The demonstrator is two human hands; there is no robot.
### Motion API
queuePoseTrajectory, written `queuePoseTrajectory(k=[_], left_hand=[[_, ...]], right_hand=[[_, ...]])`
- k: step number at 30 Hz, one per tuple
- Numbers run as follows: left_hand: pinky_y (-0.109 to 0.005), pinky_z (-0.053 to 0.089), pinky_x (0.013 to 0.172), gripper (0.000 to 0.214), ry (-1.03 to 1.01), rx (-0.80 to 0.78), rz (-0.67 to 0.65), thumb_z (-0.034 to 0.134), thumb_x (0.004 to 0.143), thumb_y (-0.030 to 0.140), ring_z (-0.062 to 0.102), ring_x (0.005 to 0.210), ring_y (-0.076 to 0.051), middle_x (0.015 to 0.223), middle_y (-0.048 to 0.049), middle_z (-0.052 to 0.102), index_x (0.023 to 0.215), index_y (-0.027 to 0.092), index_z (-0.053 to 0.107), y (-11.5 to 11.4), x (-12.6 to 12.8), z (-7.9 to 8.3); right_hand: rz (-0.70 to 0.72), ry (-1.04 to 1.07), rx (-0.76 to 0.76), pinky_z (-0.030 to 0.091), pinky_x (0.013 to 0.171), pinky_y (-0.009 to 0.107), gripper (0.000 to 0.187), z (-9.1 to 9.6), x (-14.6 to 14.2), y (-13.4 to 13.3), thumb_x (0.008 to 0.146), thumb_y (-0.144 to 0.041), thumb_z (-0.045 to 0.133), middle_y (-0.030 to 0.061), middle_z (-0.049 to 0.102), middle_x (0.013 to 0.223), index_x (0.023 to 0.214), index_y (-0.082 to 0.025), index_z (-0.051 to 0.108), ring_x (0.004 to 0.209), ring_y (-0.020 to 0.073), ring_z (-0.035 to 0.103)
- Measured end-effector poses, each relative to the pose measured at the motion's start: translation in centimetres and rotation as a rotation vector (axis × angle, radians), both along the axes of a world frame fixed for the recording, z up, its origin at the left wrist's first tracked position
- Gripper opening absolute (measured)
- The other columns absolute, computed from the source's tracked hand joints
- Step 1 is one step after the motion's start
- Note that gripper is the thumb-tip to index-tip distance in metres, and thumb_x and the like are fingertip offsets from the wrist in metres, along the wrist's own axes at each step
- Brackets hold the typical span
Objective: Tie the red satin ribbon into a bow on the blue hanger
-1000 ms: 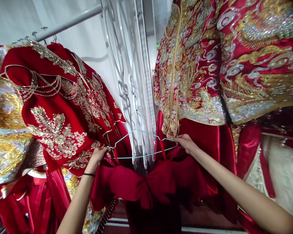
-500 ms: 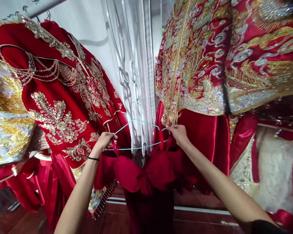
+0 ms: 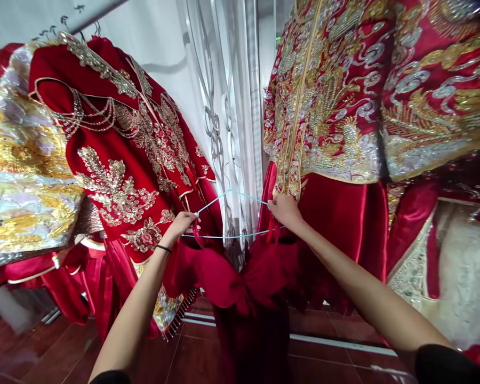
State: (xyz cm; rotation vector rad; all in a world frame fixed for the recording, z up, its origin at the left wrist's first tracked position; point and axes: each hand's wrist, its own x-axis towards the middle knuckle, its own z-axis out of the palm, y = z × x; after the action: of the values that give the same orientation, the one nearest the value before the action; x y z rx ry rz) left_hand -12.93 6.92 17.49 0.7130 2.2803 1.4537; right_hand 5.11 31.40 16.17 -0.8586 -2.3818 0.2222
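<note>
A thin light-blue wire hanger (image 3: 228, 216) carries a plain dark red garment (image 3: 240, 288) that hangs down by red straps. My left hand (image 3: 181, 225) is closed on the hanger's left end and a strap there. At the hanger's right end my right hand (image 3: 285, 210) is closed around the wire and the other strap. Both arms reach forward and up. A black band circles my left wrist.
Red robes with gold and silver embroidery (image 3: 116, 160) hang on a metal rail (image 3: 92, 16) at the left. Another embroidered red jacket (image 3: 344, 96) hangs at the right over a red skirt. White sheer curtain and a scrolled white grille (image 3: 224, 122) stand behind. The floor is dark red tile (image 3: 32, 346).
Both hands have lifted the hanger and the red garment slightly higher. The view has tilted down, showing more floor.
</note>
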Motion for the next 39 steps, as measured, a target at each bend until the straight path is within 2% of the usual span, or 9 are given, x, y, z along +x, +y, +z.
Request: queuePoseTrajectory(k=[3, 10, 14, 18, 20, 25, 28, 33, 39], left_hand=[[-0.021, 0.044, 0.046, 0.018, 0.044, -0.047, 0.032, 0.048, 0.076, 0.018, 0.052, 0.041, -0.009, 0.045, -0.0013, 0.057, 0.064, 0.011, 0.06, 0.3, -0.5, 0.1], [-0.025, 0.044, 0.047, 0.022, 0.182, -0.19, 0.103, 0.049, 0.075, 0.017, 0.052, 0.039, -0.012, 0.044, -0.0042, 0.057, 0.058, 0.009, 0.06, 1.3, -1.2, 0.4], [-0.027, 0.045, 0.055, 0.019, 0.376, -0.249, 0.178, 0.05, 0.076, 0.021, 0.056, 0.047, -0.013, 0.057, -0.0074, 0.064, 0.068, 0.009, 0.064, 1.2, -0.8, 0.1], [-0.029, 0.045, 0.074, 0.023, 0.553, -0.266, 0.243, 0.053, 0.074, 0.022, 0.062, 0.08, -0.018, 0.09, -0.012, 0.068, 0.093, 0.012, 0.062, 0.2, 0.1, -0.5], [-0.031, 0.043, 0.081, 0.028, 0.619, -0.29, 0.272, 0.055, 0.073, 0.022, 0.059, 0.094, -0.022, 0.102, -0.0145, 0.064, 0.099, 0.013, 0.061, -0.8, 0.9, -1.0], [-0.03, 0.044, 0.077, 0.028, 0.687, -0.332, 0.385, 0.047, 0.078, 0.033, 0.06, 0.091, -0.023, 0.097, -0.013, 0.067, 0.093, 0.015, 0.061, -4.5, 3.3, -2.3], [-0.029, 0.044, 0.072, 0.025, 0.645, -0.312, 0.432, 0.046, 0.077, 0.032, 0.062, 0.085, -0.023, 0.09, -0.0115, 0.069, 0.086, 0.016, 0.062, -6.6, 4.3, -3.4], [-0.029, 0.043, 0.069, 0.027, 0.597, -0.327, 0.425, 0.043, 0.077, 0.036, 0.063, 0.08, -0.023, 0.084, -0.0116, 0.069, 0.079, 0.017, 0.061, -7.8, 4.3, -4.6], [-0.034, 0.045, 0.069, 0.043, 0.536, -0.424, 0.47, 0.044, 0.074, 0.051, 0.063, 0.084, -0.03, 0.086, -0.0188, 0.068, 0.083, 0.013, 0.062, -4.8, 2.6, -5.2]], right_hand=[[-0.031, -0.001, 0.032, 0.041, 0.062, 0.028, 0.032, -0.5, 0.2, -0.4, 0.082, -0.025, 0.043, 0.0158, 0.068, 0.072, 0.072, -0.01, 0.069, 0.07, 0.0227, 0.062], [0.004, 0.067, -0.053, 0.039, 0.06, 0.027, 0.028, -0.3, 0.0, 0.7, 0.075, -0.025, 0.053, 0.0093, 0.065, 0.059, 0.05, -0.016, 0.062, 0.064, 0.0214, 0.06], [-0.007, 0.182, -0.144, 0.039, 0.06, 0.027, 0.027, -1.0, 0.4, 0.2, 0.075, -0.026, 0.053, 0.0092, 0.066, 0.06, 0.052, -0.016, 0.061, 0.064, 0.0218, 0.06], [0.005, 0.339, -0.195, 0.041, 0.066, 0.028, 0.014, -3.1, 0.8, -0.9, 0.075, -0.022, 0.052, 0.0082, 0.067, 0.069, 0.073, -0.015, 0.065, 0.072, 0.0221, 0.061], [0.047, 0.39, -0.222, 0.042, 0.069, 0.028, 0.02, -4.4, 1.1, -1.5, 0.075, -0.021, 0.053, 0.006, 0.066, 0.07, 0.091, -0.015, 0.062, 0.073, 0.0216, 0.061], [0.211, 0.452, -0.352, 0.045, 0.072, 0.027, 0.046, -6.7, 3.0, -3.2, 0.075, -0.021, 0.051, 0.0004, 0.065, 0.07, 0.121, -0.018, 0.046, 0.07, 0.0178, 0.062], [0.199, 0.546, -0.321, 0.045, 0.074, 0.026, 0.036, -6.9, 5.3, -3.0, 0.078, -0.026, 0.049, 0.0034, 0.067, 0.077, 0.113, -0.018, 0.053, 0.071, 0.0169, 0.063], [-0.118, 0.43, -0.2, 0.044, 0.072, 0.032, 0.027, -7.0, 8.2, 0.6, 0.076, -0.031, 0.051, 0.0072, 0.068, 0.078, 0.097, -0.017, 0.061, 0.077, 0.0232, 0.062], [0.001, 0.25, -0.395, 0.043, 0.063, 0.028, 0.04, -8.0, 6.6, 3.3, 0.075, -0.052, 0.05, 0.0096, 0.069, 0.078, 0.085, -0.017, 0.065, 0.077, 0.0233, 0.063]])
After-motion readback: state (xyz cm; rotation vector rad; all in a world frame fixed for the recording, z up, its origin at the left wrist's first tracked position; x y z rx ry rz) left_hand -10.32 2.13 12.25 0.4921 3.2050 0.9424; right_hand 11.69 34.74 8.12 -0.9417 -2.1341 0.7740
